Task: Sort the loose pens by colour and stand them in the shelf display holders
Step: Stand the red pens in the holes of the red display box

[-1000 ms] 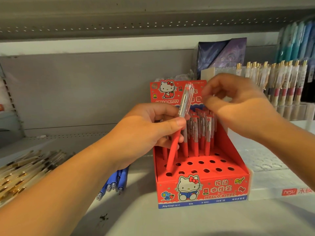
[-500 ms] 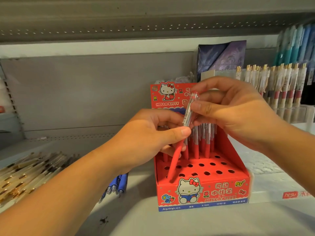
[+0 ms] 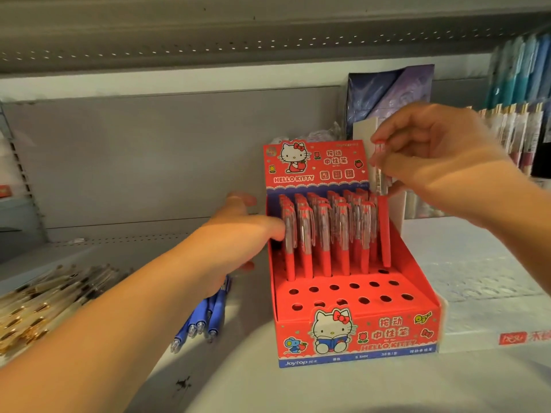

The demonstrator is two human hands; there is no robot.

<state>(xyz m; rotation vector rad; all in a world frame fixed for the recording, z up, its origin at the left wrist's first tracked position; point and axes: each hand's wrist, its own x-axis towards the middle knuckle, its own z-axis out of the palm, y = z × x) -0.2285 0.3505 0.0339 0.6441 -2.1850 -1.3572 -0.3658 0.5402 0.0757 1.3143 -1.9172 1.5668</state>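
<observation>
I pinch a red pen [image 3: 384,234] upright, its tip just above the red holder's [image 3: 357,335] right-hand holes; blue pens [image 3: 216,312] lie loose left of it.

A single wide-angle view, worn on the head, looks forward and slightly down into a shop shelf [image 3: 328,391] from within arm's reach. The red display holder [image 3: 357,332] sits mid-frame, just right of the left hand [image 3: 238,234] and below the right hand [image 3: 441,162]. The upper shelf's underside [image 3: 208,34] runs above both.
</observation>
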